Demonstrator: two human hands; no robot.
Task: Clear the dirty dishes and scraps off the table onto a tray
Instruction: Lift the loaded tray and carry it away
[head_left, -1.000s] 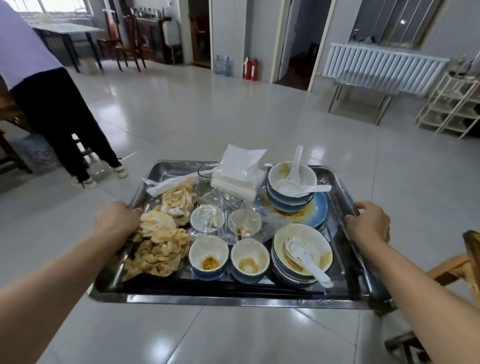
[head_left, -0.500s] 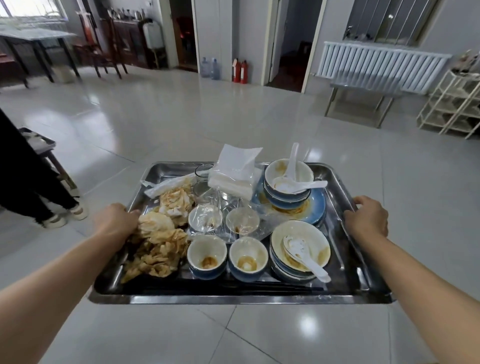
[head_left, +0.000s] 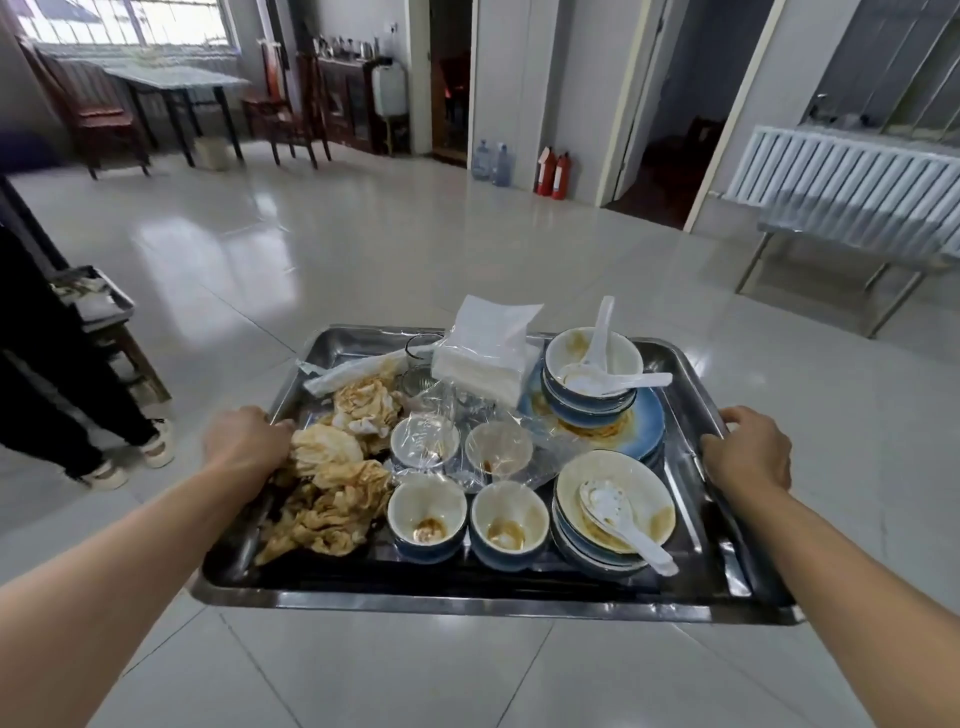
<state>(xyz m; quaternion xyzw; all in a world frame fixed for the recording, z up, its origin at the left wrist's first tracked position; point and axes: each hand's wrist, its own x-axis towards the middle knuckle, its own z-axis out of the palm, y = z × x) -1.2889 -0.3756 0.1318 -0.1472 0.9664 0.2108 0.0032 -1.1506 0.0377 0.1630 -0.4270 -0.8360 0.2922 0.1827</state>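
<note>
I carry a steel tray (head_left: 488, 605) in the air above the tiled floor. My left hand (head_left: 244, 439) grips its left rim and my right hand (head_left: 748, 452) grips its right rim. On the tray lie soiled crumpled napkins (head_left: 332, 493) at the left, small dirty cups (head_left: 427, 514) in the middle, and stacked blue bowls with white spoons (head_left: 615, 512) at the right. A second bowl stack (head_left: 592, 371) sits on a blue plate at the back right, beside a pack of tissues (head_left: 485, 353).
A person in dark trousers (head_left: 47, 384) stands at the left edge beside a stool holding another tray (head_left: 98, 301). A metal bench (head_left: 841, 260) and radiator are at the right. Doorways, water bottles and fire extinguishers (head_left: 553, 174) lie ahead; a table with chairs (head_left: 176, 98) at far left.
The view has turned and moved across the room with the tray; the standing person has slid to the left edge. Both hands keep the same hold on the rims.
</note>
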